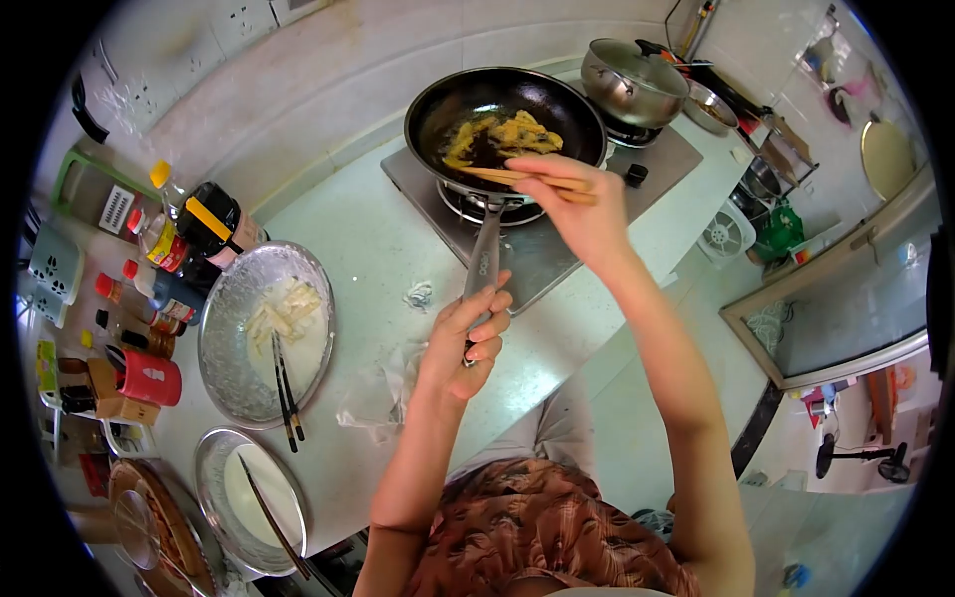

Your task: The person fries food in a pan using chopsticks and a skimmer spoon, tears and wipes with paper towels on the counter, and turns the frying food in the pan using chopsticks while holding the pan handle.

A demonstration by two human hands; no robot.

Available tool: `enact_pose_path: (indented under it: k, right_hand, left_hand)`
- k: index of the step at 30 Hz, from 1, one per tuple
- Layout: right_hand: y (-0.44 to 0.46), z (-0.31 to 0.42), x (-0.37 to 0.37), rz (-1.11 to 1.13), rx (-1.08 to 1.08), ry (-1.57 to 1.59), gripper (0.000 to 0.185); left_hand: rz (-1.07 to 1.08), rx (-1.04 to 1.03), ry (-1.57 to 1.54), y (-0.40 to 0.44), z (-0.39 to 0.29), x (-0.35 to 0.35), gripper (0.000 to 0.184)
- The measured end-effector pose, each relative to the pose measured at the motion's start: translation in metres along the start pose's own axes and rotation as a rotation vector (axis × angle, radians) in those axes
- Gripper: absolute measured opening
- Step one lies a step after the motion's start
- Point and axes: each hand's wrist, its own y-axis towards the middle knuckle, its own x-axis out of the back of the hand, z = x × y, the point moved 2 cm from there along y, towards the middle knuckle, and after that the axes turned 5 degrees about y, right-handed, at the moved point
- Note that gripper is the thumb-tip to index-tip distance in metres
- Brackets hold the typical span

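Observation:
My left hand [472, 333] is wrapped round the grey handle of a dark frying pan [435, 111], which sits over the near burner of the gas stove [537, 261]. In my right hand [577, 204] is a pair of wooden chopsticks [497, 175], reaching over the pan's near rim. Their tips are at the edge of yellow-brown fried pieces [525, 133] that lie in the pan. A glossy film, like oil, shows on the pan's bottom.
Left on the counter, a metal bowl [214, 343] holds pale battered strips and dark chopsticks; another bowl [214, 488] holds white batter. Several bottles [164, 244] stand behind. A lidded pot [632, 95] occupies the far burner. Crumpled plastic [383, 398] lies near my left forearm.

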Motion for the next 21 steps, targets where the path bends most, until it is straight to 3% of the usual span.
enact_pose_path:
  k: [6, 14, 21]
  right_hand:
    - [0.015, -0.038, -0.009, -0.032, 0.148, -0.256, 0.014]
    - [0.022, -0.040, 0.045, -0.318, 0.083, -0.272, 0.012]
    - [0.038, -0.049, 0.053, -0.325, 0.122, -0.286, 0.014]
  left_hand:
    - [-0.009, -0.007, -0.004, 0.001, 0.001, 0.000, 0.035]
    - [-0.008, -0.008, -0.005, 0.002, 0.001, 0.000, 0.038]
    - [0.008, -0.005, -0.028, 0.003, 0.002, 0.001, 0.037]
